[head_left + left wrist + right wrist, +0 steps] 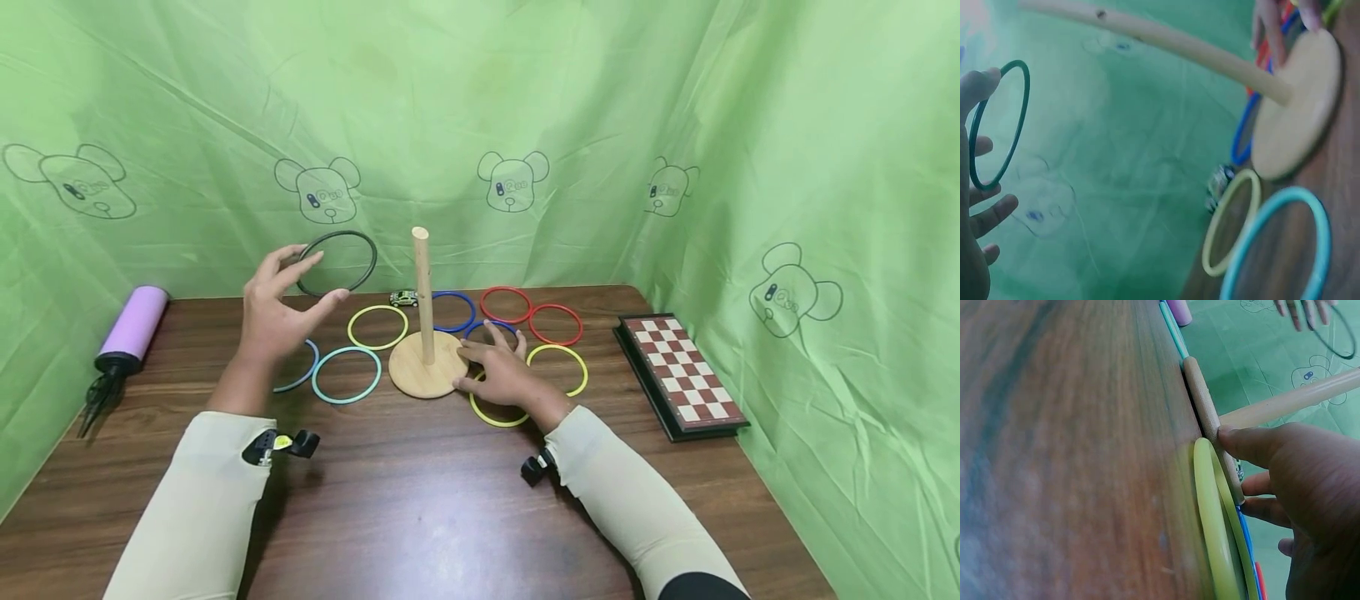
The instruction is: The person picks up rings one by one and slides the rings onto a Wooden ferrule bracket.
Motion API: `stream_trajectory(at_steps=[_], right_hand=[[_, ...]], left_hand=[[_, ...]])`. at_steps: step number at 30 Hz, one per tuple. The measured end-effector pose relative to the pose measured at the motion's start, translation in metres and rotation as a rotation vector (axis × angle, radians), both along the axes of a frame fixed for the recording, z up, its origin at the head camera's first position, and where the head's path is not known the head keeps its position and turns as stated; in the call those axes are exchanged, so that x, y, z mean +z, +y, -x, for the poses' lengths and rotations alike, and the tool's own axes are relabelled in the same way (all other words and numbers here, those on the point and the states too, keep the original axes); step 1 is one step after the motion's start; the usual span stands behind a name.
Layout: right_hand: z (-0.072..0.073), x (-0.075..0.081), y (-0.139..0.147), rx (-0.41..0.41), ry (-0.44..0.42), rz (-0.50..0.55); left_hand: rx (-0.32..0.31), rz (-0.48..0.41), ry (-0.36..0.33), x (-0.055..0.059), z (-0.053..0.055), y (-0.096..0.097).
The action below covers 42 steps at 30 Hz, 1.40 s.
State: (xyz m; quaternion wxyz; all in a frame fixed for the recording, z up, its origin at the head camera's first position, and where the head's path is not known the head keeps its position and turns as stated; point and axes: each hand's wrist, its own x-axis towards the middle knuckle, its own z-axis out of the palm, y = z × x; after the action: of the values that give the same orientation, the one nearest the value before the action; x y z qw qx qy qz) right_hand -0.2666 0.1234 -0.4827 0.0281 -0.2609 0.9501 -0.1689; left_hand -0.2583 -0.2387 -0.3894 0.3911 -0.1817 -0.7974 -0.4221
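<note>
Held up left of a wooden peg stand is a thin dark ring, gripped at its left side between the thumb and fingers of my left hand. The left wrist view shows this ring in the air, apart from the post. The stand's round base rests on the table with the post upright. My right hand grips the base's right edge; in the right wrist view the thumb and fingertips touch its rim. Beneath this hand lie a yellow ring and a blue ring, both partly hidden.
Around the stand lie light blue rings, yellow rings, blue rings and red rings. A toy car stands behind. A purple pump is far left, a checkered board right. Green cloth hangs behind the table.
</note>
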Motion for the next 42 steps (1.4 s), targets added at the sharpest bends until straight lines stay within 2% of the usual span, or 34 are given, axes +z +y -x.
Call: stream_trajectory(at_steps=[5, 11, 15, 19, 22, 25, 33, 42], right_hand=[[-0.001, 0.0, 0.0, -0.003, -0.004, 0.007], [-0.001, 0.0, 0.0, -0.006, -0.003, 0.011], [-0.001, 0.0, 0.001, -0.004, 0.002, 0.012], [0.0, 0.0, 0.002, -0.009, 0.001, 0.01], [0.001, 0.0, 0.002, -0.008, 0.006, 0.006], [0.001, -0.001, 0.001, -0.001, 0.01, 0.003], [0.0, 0.0, 0.001, 0.001, 0.018, 0.006], [-0.001, -0.001, 0.0, -0.007, 0.016, -0.007]], left_hand=[[-0.051, -0.025, 0.051, 0.024, -0.002, 0.013], [-0.13, -0.091, 0.082, 0.046, -0.004, 0.031], [-0.168, -0.115, 0.096, 0.053, -0.005, 0.045], [-0.201, -0.133, 0.088, 0.055, -0.005, 0.062], [-0.219, -0.139, 0.077, 0.05, -0.004, 0.072], [-0.225, -0.116, 0.072, 0.041, -0.003, 0.077], [-0.224, -0.017, 0.035, 0.008, -0.002, 0.075], [-0.226, 0.099, -0.024, -0.029, -0.005, 0.071]])
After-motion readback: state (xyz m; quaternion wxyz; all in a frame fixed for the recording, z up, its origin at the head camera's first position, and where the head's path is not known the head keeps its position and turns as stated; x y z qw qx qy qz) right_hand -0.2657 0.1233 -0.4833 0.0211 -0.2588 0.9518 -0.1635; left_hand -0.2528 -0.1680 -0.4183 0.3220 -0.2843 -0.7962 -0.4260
